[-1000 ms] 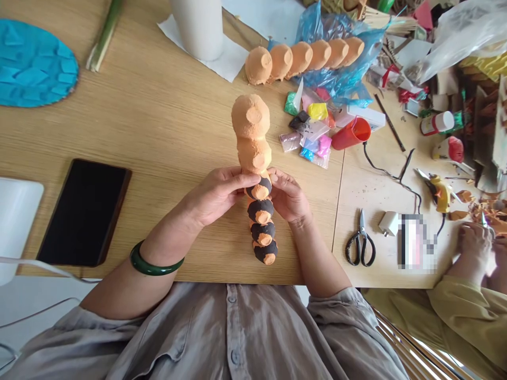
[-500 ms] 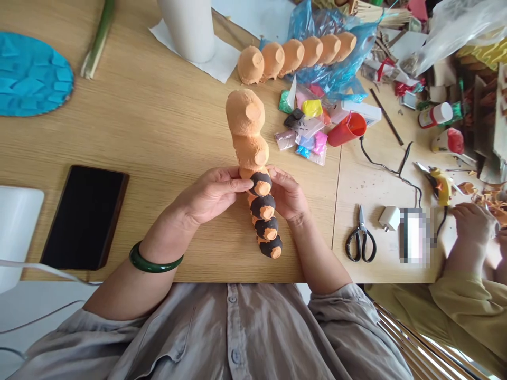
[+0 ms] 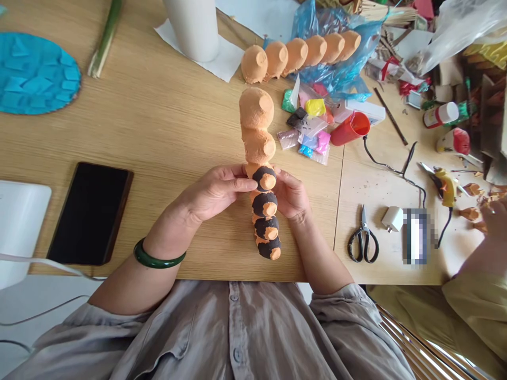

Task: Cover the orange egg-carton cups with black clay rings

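An orange knobbly piece [image 3: 259, 148] made of stacked rounded lumps hangs over the wooden table, its narrower near end banded in black. My left hand [image 3: 222, 191] pinches it from the left at the uppermost black band, thumb on the front. From the right, my right hand [image 3: 291, 192] grips the same part, with some fingertips hidden behind it. Beyond it, a similar all-orange row of lumps [image 3: 297, 55] lies partly on a blue plastic bag [image 3: 348, 79]. Small packets of coloured clay, among them a yellow one [image 3: 315, 107], lie to the right.
Scissors [image 3: 363, 237], a white adapter [image 3: 393, 218] and a red cup [image 3: 350, 128] stand right. A phone [image 3: 92, 214] and blue textured oval [image 3: 37, 74] lie left. Behind is a white cylinder [image 3: 194, 31]. Another person's hand [image 3: 493, 227] is at the far right.
The far end of the held piece has swung to the right, so it stands straighter. The other person's hand has moved right. The whole view has shifted slightly.
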A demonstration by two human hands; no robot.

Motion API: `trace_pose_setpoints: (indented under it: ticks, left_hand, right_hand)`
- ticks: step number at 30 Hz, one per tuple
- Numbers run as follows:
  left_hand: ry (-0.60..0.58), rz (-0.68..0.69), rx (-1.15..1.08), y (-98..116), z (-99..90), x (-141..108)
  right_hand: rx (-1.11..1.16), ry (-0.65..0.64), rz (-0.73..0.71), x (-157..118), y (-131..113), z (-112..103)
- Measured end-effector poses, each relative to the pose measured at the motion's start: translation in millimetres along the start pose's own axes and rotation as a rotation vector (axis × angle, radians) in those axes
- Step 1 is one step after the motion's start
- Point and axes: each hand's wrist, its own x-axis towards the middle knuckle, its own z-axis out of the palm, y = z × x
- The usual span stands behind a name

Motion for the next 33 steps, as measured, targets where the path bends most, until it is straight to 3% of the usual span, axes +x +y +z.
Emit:
trace_pose_setpoints:
  ticks: [14,20,26,33]
  left_hand:
    - [0.035,-0.035,-0.050,-0.7,0.1,1.2]
    - [0.090,0.019,-0.018,-0.3,4.4,0.0]
    - [0.068,0.024,-0.019,0.5,6.7,0.0]
    - [0.102,-0.016,-0.136,-0.8,3.0,2.4]
  right_hand:
    - [-0.072,-0.001,-0.033,0.9,2.2,0.1]
    - [-0.044,0.012,-0.056,1.2,1.0,1.0]
    - [-0.071,0.017,-0.066,1.8,1.5,0.3]
    - [-0.108,-0.011,-0.172,-2.5,3.6,9.4]
